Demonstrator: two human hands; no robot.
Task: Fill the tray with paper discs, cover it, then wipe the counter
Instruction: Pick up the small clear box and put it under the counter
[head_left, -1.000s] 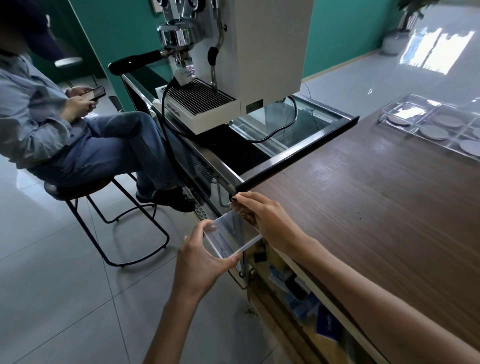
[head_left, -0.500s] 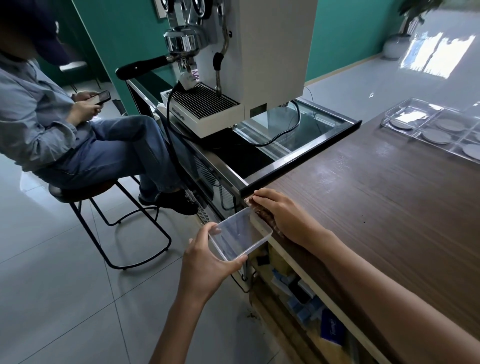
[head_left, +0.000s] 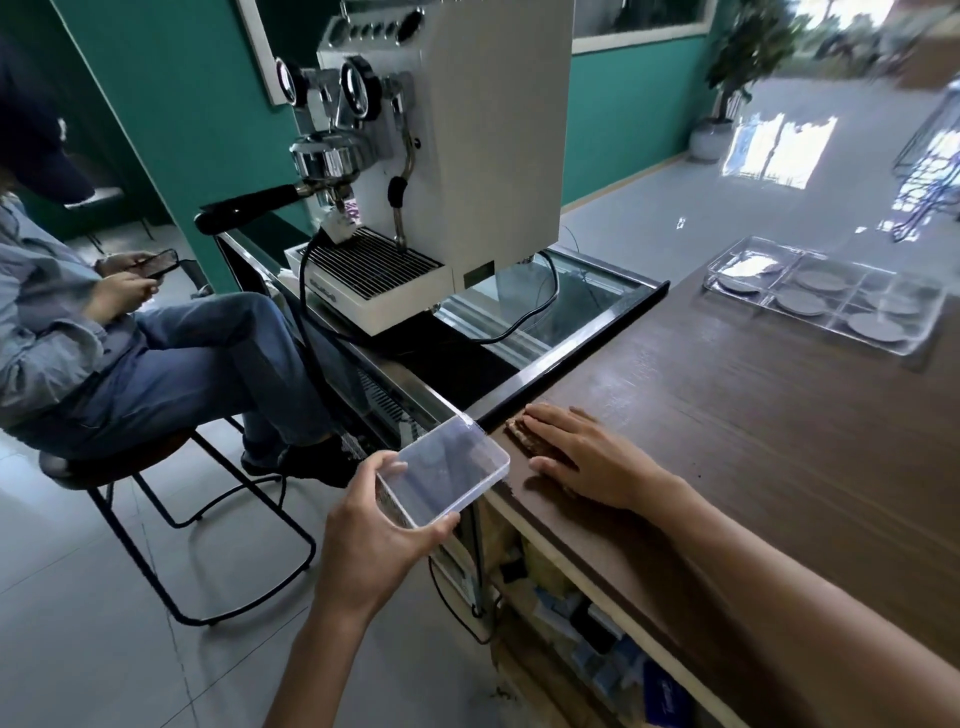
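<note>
At the corner of a dark wooden worktop (head_left: 779, 441), a person's left hand (head_left: 374, 535) grips a clear plastic container (head_left: 441, 475), fingers and thumb curled round its near end, holding it just off the worktop's edge. The right hand (head_left: 587, 457) lies flat, fingers straight, on a brown cloth (head_left: 524, 439) at that corner. Well apart, at the far right, sits the clear compartment tray (head_left: 826, 306) holding grey paper discs (head_left: 872, 326). An espresso machine (head_left: 441, 171) stands behind; a seated person (head_left: 130, 332) holds a phone (head_left: 158, 262).
</note>
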